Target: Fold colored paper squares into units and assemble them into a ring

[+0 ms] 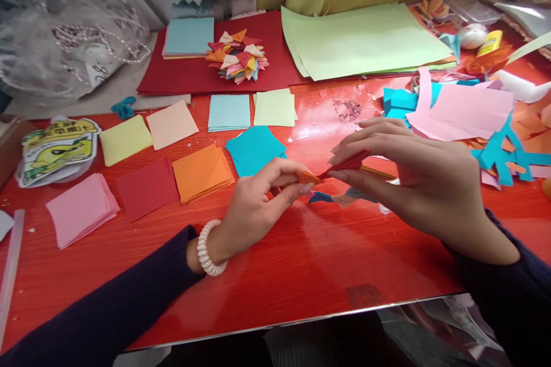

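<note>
My left hand (262,203) pinches a small folded piece of orange paper (310,177) between thumb and fingertips. Just right of it, my right hand (413,178) is closed on a folded piece of dark red paper (346,164), its tip meeting the orange piece. Whether the two are joined I cannot tell. Beneath the hands, folded blue and pale paper pieces (322,197) lie on the table, partly covered. Nearest my left hand is a stack of teal paper squares (253,151). A ring of folded multicoloured paper (237,57) rests farther back.
Stacks of orange (201,174), red (148,189) and pink squares (81,210) lie on the left. Large green sheets (361,40) are at the back. Paper scraps (465,109) pile up at the right. The table's front edge (301,321) is close to me.
</note>
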The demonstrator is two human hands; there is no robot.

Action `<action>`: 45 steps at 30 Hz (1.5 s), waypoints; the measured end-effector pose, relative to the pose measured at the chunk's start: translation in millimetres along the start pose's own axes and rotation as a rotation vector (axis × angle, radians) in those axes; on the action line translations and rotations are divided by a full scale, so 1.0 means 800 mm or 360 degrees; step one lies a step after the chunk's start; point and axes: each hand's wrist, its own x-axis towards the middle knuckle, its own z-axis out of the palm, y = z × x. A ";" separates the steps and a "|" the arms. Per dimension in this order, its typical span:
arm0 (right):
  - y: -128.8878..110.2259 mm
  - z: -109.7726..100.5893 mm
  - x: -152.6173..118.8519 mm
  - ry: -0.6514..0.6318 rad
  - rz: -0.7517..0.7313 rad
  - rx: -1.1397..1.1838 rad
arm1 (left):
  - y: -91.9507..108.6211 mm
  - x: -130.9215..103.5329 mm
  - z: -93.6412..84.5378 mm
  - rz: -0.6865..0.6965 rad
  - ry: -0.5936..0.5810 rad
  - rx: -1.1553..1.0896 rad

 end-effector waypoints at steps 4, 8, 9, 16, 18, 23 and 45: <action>-0.002 0.000 -0.001 0.0020 0.0124 0.0065 | 0.001 0.000 0.000 -0.0041 -0.0010 0.0052; -0.003 -0.001 -0.002 -0.0034 0.0192 0.0183 | 0.002 -0.001 0.001 -0.0026 -0.0003 0.0104; -0.003 -0.001 -0.002 -0.0041 0.0196 0.0205 | 0.002 -0.001 0.001 -0.0018 0.0001 0.0114; -0.003 0.003 -0.001 -0.0034 0.0302 0.0230 | 0.004 -0.001 0.001 -0.0035 -0.0010 0.0173; -0.003 0.004 -0.001 -0.0028 0.0330 0.0255 | 0.004 -0.001 0.002 -0.0046 -0.0010 0.0188; -0.004 0.006 -0.001 -0.0043 0.0453 0.0406 | 0.006 0.000 0.000 -0.0098 -0.0020 0.0221; 0.005 0.028 0.003 -0.0141 0.0994 0.1021 | 0.001 0.007 -0.001 -0.0387 -0.0036 0.0287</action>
